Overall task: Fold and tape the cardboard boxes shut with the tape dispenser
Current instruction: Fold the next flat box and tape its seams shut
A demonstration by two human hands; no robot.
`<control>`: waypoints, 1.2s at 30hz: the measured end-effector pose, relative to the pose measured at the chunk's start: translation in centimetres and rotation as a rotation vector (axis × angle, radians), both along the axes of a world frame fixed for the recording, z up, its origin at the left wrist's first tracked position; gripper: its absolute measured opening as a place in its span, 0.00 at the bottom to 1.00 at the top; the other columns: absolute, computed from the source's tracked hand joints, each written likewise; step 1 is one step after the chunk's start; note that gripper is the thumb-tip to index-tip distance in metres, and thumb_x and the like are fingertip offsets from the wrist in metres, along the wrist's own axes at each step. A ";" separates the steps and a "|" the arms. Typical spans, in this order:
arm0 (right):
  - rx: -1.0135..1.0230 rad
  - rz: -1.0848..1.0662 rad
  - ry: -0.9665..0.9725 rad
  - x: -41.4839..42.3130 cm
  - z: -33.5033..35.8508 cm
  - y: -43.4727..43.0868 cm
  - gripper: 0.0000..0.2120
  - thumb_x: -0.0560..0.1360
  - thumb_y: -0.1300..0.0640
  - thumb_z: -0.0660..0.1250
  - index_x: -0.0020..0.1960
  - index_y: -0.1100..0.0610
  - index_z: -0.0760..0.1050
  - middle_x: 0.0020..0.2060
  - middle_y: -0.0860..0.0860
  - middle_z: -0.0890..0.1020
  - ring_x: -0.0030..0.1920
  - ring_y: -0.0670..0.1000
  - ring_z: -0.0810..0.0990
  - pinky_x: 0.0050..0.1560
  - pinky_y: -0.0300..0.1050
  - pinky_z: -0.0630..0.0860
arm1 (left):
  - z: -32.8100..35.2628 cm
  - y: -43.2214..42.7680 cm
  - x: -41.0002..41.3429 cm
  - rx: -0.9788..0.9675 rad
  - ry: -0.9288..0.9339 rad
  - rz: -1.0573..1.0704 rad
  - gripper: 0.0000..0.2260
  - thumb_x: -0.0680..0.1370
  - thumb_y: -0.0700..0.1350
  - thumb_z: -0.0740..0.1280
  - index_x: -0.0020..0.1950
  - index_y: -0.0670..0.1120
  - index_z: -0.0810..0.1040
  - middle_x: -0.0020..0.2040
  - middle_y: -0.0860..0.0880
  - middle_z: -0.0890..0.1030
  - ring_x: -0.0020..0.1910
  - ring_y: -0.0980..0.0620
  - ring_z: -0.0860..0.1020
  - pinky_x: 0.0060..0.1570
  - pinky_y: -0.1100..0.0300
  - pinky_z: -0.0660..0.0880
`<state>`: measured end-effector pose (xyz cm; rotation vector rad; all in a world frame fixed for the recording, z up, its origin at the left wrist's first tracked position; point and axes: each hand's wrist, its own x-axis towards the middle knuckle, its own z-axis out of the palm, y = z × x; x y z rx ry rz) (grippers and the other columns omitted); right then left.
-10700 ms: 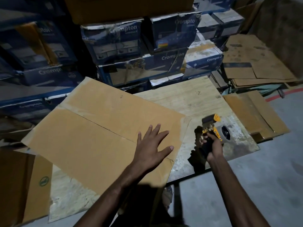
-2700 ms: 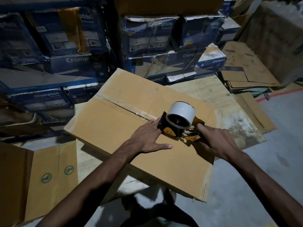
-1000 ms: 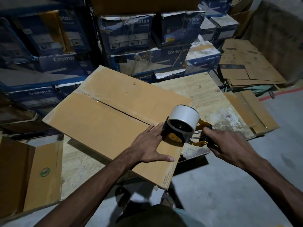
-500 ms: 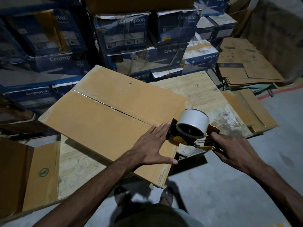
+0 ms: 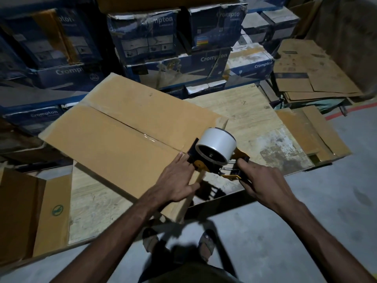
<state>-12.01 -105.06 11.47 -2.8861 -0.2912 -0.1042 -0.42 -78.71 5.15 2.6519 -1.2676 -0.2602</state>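
Blue printed cartons [image 5: 206,58] stacked several high fill the back of this dim storeroom, too many for us to count, and to the right we see a pile of flattened cardboard [image 5: 312,78] beside a red floor line [image 5: 350,111]. Nearer to us is one worn wooden table [image 5: 255,119] on a grey concrete floor [image 5: 326,221]. A few loose cardboard sheets [image 5: 318,135] lie at its right end, and an open brown carton [image 5: 51,211] with a green mark stands at its left. One cardboard box [image 5: 114,139] lies flat across the table, its near corner hanging over the edge, and a glossy strip of clear tape [image 5: 146,137] runs along its centre seam. One tape dispenser [image 5: 216,156], black and yellow with a single white roll, sits at the seam's near end, right at the box's edge. We see the left hand [image 5: 175,180] laid flat on the box with fingers straight and spread, its fingertips just beside the dispenser's front. The right hand [image 5: 263,182] has its fingers curled round the dispenser's handle, which it hides. Both forearms reach in from below, and two sandalled feet [image 5: 151,240] show under the table edge.
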 end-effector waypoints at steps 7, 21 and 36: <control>0.004 0.014 0.022 0.9 0.5 -0.6 0.16 0.77 0.52 0.68 0.59 0.46 0.62 0.45 0.49 0.82 0.40 0.60 0.81 0.34 0.48 0.75 | 0.4 1.1 0.9 0.029 0.013 -0.007 0.37 0.78 0.58 0.62 0.84 0.47 0.54 0.85 0.47 0.50 0.83 0.53 0.46 0.82 0.52 0.38; -0.131 -0.010 -0.047 -4.1 -1.2 -5.6 0.24 0.67 0.55 0.80 0.56 0.50 0.69 0.40 0.48 0.83 0.29 0.58 0.80 0.23 0.44 0.70 | -0.7 1.3 1.3 0.064 0.053 0.003 0.45 0.78 0.58 0.62 0.83 0.56 0.33 0.83 0.54 0.32 0.82 0.57 0.34 0.82 0.48 0.38; 0.171 -0.011 0.072 -0.9 -12.8 -1.0 0.31 0.66 0.62 0.78 0.63 0.54 0.68 0.42 0.58 0.83 0.33 0.63 0.82 0.28 0.48 0.75 | -0.2 1.1 1.3 0.085 0.074 0.005 0.46 0.74 0.61 0.59 0.83 0.55 0.33 0.83 0.54 0.33 0.82 0.57 0.35 0.82 0.48 0.38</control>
